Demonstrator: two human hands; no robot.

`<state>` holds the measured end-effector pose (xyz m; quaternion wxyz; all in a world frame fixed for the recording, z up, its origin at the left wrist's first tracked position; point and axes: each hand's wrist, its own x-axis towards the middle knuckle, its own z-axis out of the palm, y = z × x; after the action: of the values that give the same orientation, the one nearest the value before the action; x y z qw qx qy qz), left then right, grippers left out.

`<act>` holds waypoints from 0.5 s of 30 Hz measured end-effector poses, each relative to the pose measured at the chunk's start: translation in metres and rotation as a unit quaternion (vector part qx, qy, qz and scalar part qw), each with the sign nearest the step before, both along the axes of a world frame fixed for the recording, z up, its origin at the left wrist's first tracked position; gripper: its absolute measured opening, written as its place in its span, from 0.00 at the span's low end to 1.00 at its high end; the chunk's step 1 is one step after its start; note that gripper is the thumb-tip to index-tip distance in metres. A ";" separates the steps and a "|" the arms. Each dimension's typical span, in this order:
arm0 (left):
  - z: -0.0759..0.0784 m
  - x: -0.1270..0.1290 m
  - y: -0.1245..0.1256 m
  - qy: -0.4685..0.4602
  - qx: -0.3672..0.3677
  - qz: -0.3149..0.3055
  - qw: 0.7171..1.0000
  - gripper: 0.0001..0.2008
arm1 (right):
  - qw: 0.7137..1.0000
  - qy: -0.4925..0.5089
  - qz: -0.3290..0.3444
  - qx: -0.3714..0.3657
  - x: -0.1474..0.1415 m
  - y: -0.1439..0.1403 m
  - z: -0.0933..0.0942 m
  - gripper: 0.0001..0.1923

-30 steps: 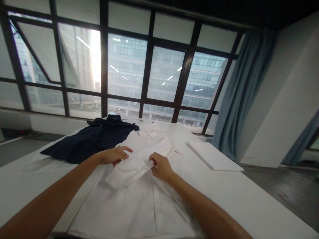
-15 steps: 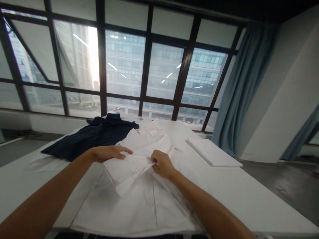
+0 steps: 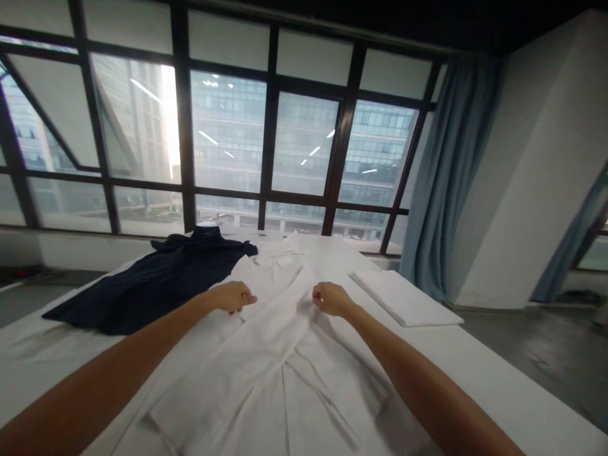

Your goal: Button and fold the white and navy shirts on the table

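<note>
Head view: your left hand and right hand, both pinching the white shirt, have moved apart, pulling its sleeve out flat.

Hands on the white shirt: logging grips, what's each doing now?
Left hand: closed, pinching the white shirt.
Right hand: closed, pinching the same shirt.

White shirt hem cut off below, fingertips tucked under
</note>
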<state>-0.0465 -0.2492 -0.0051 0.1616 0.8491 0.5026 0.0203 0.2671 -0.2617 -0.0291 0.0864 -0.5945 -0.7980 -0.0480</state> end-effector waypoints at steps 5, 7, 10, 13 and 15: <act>-0.007 0.100 0.078 -0.009 0.124 0.056 0.991 0.22 | 0.996 -0.028 -0.077 0.023 0.039 0.032 -0.014 0.18; -0.012 0.134 0.111 -0.026 0.130 0.075 0.988 0.22 | 0.997 -0.025 -0.078 0.014 0.046 0.040 -0.019 0.17; -0.023 0.177 0.160 -0.044 0.126 0.085 0.987 0.24 | 0.997 -0.026 -0.068 0.004 0.054 0.050 -0.022 0.15; -0.035 0.208 0.203 -0.062 0.119 0.097 0.986 0.25 | 0.998 -0.047 -0.048 0.000 0.058 0.058 -0.024 0.14; -0.042 0.222 0.225 -0.076 0.114 0.103 0.985 0.22 | 0.997 -0.060 -0.043 0.001 0.061 0.060 -0.026 0.14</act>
<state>0.1756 -0.0241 -0.0476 0.0985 0.8016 0.5680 0.1585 0.3284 -0.2015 -0.0554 0.0370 -0.6240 -0.7755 -0.0883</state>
